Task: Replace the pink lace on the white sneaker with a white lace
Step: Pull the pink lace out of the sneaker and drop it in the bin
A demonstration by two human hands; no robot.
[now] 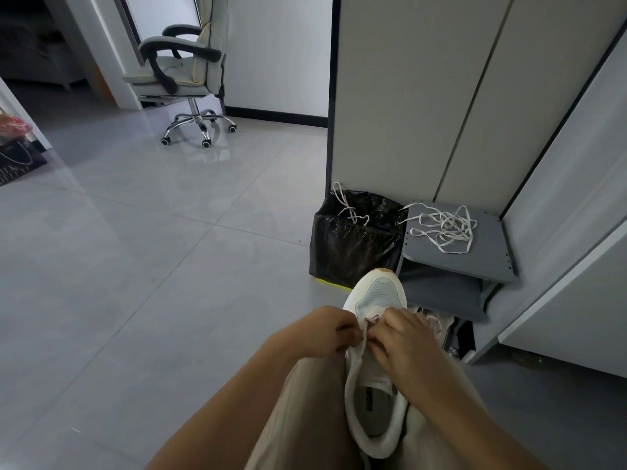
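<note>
Both hands work at the sneaker's [377, 293] eyelets — left hand [324, 330] and right hand [405, 339] each pinch the pink lace [372, 319]. Sneaker lies on the lap [305, 401], toe pointing away; the white lace [448, 228] is heaped on a shelf [488, 262] beyond, rightward — nearer the right hand.

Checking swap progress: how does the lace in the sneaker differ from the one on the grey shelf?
The pink lace is threaded in the white sneaker; the white lace lies loose, tangled, on the grey shelf. The right hand pinches the pink lace, the left hand steadying the sneaker; nothing touches the white lace. Both are thin cords.
</note>
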